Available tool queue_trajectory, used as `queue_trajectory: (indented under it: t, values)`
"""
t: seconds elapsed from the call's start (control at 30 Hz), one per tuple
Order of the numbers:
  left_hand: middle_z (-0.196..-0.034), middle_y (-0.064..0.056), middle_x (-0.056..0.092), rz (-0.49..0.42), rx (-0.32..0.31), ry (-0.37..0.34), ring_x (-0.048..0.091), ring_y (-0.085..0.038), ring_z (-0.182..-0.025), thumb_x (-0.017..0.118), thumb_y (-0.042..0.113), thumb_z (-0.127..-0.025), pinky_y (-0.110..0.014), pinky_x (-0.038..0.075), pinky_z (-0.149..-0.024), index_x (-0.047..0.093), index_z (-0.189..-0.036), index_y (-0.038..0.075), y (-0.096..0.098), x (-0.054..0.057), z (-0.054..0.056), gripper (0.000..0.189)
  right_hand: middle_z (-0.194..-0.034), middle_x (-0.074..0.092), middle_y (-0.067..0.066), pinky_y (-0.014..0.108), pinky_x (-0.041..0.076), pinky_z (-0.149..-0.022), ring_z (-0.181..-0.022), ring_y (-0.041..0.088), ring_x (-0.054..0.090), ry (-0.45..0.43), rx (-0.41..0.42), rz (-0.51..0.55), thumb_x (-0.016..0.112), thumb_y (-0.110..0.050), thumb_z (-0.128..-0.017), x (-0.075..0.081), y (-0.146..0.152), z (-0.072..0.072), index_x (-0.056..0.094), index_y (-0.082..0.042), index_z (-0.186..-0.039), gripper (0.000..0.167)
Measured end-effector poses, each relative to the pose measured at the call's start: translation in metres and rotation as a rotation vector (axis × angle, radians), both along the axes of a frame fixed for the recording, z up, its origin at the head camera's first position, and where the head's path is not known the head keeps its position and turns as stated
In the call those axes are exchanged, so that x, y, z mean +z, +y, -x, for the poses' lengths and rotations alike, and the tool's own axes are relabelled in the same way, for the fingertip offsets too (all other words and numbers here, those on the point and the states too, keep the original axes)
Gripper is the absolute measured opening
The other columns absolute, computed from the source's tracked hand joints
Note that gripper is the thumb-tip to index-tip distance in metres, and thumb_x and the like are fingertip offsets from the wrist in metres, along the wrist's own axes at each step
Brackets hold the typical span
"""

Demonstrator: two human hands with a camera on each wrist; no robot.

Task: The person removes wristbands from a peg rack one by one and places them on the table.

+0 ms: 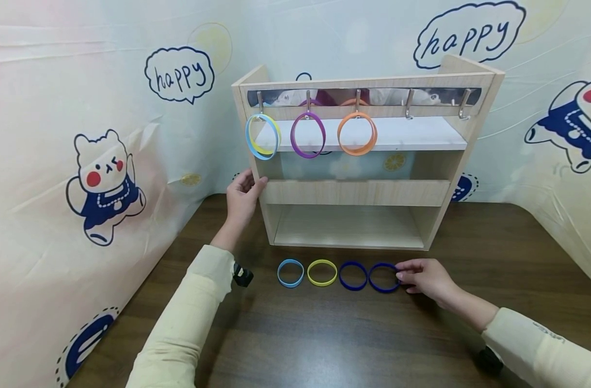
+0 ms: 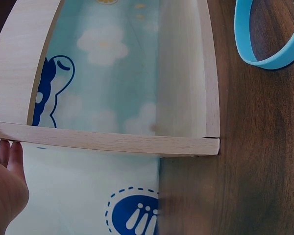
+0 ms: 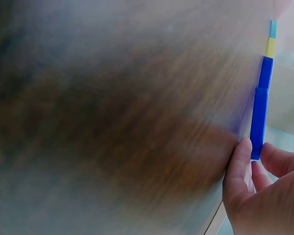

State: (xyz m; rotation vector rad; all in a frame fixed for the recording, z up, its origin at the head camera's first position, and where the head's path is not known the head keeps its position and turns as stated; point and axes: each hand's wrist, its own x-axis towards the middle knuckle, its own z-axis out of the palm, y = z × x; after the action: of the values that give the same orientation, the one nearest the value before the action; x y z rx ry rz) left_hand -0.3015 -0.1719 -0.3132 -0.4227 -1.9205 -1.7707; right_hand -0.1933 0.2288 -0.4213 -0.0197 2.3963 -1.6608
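My left hand (image 1: 242, 196) holds the left side panel of a small wooden shelf (image 1: 358, 193), its thumb near the front edge. In the left wrist view the fingertips touch that panel. On the table, the thumb and fingers of my right hand (image 1: 428, 277) pinch the right edge of a dark blue wristband (image 1: 383, 291). To its left, in a row, lie another dark blue wristband (image 1: 353, 289), a yellow wristband (image 1: 321, 284) and a light blue wristband (image 1: 290, 286). The right wrist view shows the row edge-on, with the pinched band nearest.
From the shelf's hooks hang light blue and yellow bands (image 1: 249, 137) at the left, a purple band (image 1: 293, 137), then orange bands (image 1: 373, 139). Two hooks (image 1: 409, 103) on the right carry no band. A printed cloth (image 1: 106, 97) stands around the brown table (image 1: 314, 345).
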Motion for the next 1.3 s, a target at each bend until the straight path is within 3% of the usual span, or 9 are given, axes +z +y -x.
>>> queue_trajectory:
  t: [0.57, 0.83, 1.3]
  values:
    - [-0.117, -0.025, 0.063, 0.000, 0.005, -0.006, 0.062, -0.012, -0.095, 0.066, 0.008, -0.092, -0.024, 0.050, -0.080, 0.059, -0.124, -0.009, 0.000, -0.001, 0.001, 0.037, -0.107, 0.067, 0.020, 0.037, 0.056, -0.070, -0.094, 0.026, 0.066, 0.013, -0.013, -0.015, 0.064, -0.004, -0.093, 0.006, 0.003, 0.000, 0.059, 0.013, -0.120, 0.033]
    - [-0.120, -0.028, 0.061, 0.003, 0.002, -0.011, 0.062, -0.013, -0.097, 0.067, 0.009, -0.092, -0.025, 0.050, -0.081, 0.059, -0.125, -0.008, -0.001, -0.001, 0.002, 0.038, -0.117, 0.061, 0.026, 0.035, 0.056, -0.074, -0.094, 0.019, 0.065, 0.090, -0.014, 0.016, 0.063, -0.008, -0.095, 0.028, 0.003, 0.008, 0.056, 0.014, -0.124, 0.037]
    - [-0.117, -0.024, 0.064, 0.018, 0.013, -0.013, 0.062, -0.012, -0.095, 0.067, 0.008, -0.092, -0.025, 0.050, -0.080, 0.060, -0.125, -0.006, 0.000, 0.001, 0.000, 0.036, -0.108, 0.067, 0.005, 0.035, 0.054, -0.081, -0.095, 0.014, 0.066, 0.278, -0.031, 0.133, 0.065, -0.018, -0.095, 0.074, -0.009, 0.021, 0.056, 0.008, -0.127, 0.042]
